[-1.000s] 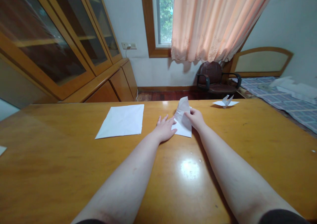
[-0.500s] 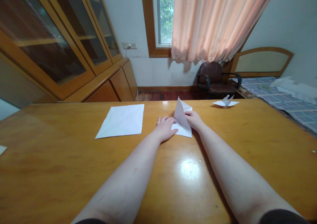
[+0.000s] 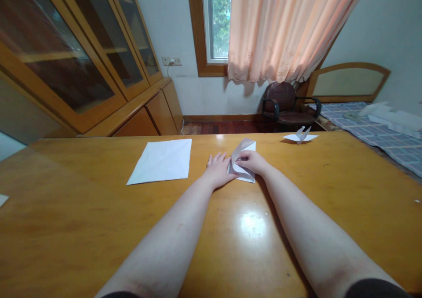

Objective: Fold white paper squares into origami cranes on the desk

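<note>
A partly folded white sheet of paper (image 3: 248, 176) lies on the wooden table, its upper flap raised and curling to the left. My left hand (image 3: 218, 171) rests flat at the paper's left edge, fingers spread on the tabletop and thumb over the lower paper. From the right, my right hand (image 3: 253, 161) reaches in with bent fingers closed at the flap; the fingertips are partly hidden by the fold. To the left of my hands a flat white paper square (image 3: 163, 161) with faint creases lies apart. A folded paper crane (image 3: 301, 136) stands near the far right edge.
The wooden table (image 3: 99, 227) spans the view. Past its far edge are a brown armchair (image 3: 283, 100), a glass-door cabinet (image 3: 135, 87) at left and a bed (image 3: 372, 122) at right. A white corner of something (image 3: 3, 199) shows at the far left.
The raised flap has come down and bent over to the left. My right hand has shifted left over the paper with it. My left hand has hardly moved.
</note>
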